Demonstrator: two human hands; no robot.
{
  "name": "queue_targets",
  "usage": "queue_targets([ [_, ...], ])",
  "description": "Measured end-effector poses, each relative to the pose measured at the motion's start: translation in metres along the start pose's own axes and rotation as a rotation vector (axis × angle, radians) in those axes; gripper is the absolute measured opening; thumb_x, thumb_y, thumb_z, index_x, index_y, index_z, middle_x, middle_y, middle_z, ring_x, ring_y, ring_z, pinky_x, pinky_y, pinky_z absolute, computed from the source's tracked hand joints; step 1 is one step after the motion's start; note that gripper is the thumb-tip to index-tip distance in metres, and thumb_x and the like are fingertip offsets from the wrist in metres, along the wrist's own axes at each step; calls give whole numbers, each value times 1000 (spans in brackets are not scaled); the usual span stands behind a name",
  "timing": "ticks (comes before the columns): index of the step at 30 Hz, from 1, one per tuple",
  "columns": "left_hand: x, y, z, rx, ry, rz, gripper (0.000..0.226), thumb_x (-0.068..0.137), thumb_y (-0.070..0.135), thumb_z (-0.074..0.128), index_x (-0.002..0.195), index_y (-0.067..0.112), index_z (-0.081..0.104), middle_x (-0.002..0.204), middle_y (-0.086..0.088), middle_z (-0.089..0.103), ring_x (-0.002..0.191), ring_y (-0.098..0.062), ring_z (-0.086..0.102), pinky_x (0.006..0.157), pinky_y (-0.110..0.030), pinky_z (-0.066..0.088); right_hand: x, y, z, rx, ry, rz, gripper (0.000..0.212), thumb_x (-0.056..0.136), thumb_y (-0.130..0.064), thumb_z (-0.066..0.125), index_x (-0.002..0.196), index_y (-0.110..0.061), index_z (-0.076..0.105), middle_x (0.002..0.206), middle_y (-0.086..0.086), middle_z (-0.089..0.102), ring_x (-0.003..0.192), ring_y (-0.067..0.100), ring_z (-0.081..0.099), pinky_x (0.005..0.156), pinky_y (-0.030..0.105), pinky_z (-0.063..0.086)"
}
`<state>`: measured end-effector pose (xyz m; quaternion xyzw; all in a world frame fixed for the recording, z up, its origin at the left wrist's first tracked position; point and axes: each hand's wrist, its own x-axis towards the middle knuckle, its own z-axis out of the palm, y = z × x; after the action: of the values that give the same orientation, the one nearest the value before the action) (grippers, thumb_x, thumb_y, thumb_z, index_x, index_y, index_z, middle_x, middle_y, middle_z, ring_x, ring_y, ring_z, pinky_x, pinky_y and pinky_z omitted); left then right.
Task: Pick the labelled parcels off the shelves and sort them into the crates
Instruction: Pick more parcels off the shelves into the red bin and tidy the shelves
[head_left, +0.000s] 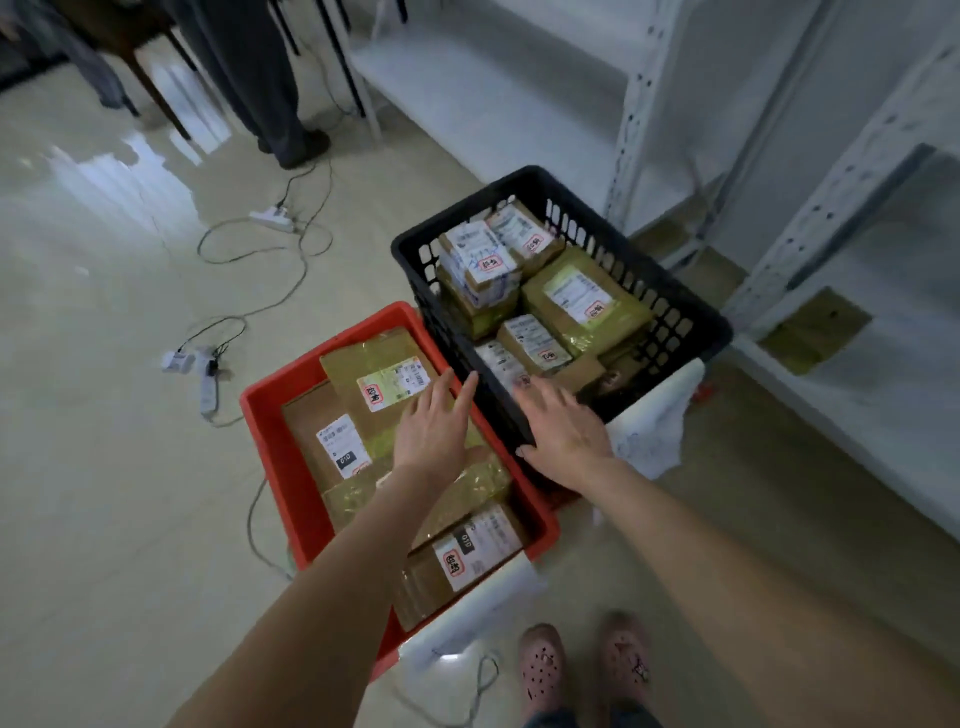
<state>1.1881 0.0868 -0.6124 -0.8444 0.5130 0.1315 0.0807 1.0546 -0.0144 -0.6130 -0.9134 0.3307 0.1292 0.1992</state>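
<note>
Your left hand (434, 431) over the red crate (270, 431), right hand (563, 431) at the black crate (410, 249): fingers (462, 395) straight, empty, likely settling parcels (384, 374).

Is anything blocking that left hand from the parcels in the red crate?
Nothing visible. The left hand is open directly over the top parcel in the red crate, which has no lid.
</note>
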Motion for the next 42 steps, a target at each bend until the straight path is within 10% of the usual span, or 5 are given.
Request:
queue_targets([
  [13, -8, 265, -58, 10, 80, 558, 96, 83, 58, 60, 153, 23, 4, 160, -10, 7, 146, -27, 14, 115, -41, 23, -185, 178, -54, 123, 208, 568, 79, 87, -38, 63, 150, -22, 19, 156, 7, 17, 143, 28, 18, 112, 41, 29],
  [27, -86, 440, -33, 151, 2, 747, 95, 84, 62, 57, 152, 23, 4, 159, -10, 7, 144, -29, 18, 112, -43, 29, -352, 290, -15, 288, 263, 831, 76, 91, -36, 59, 151, -20, 16, 159, 6, 9, 146, 29, 7, 114, 43, 23],
  [42, 43, 474, -8, 214, -97, 724, 93, 82, 65, 55, 151, 23, 9, 160, -6, 6, 145, -29, 18, 111, -46, 30, -245, 374, -10, 392, 238, 890, 72, 93, -33, 54, 151, -20, 15, 158, 7, 10, 146, 28, 7, 112, 40, 25],
])
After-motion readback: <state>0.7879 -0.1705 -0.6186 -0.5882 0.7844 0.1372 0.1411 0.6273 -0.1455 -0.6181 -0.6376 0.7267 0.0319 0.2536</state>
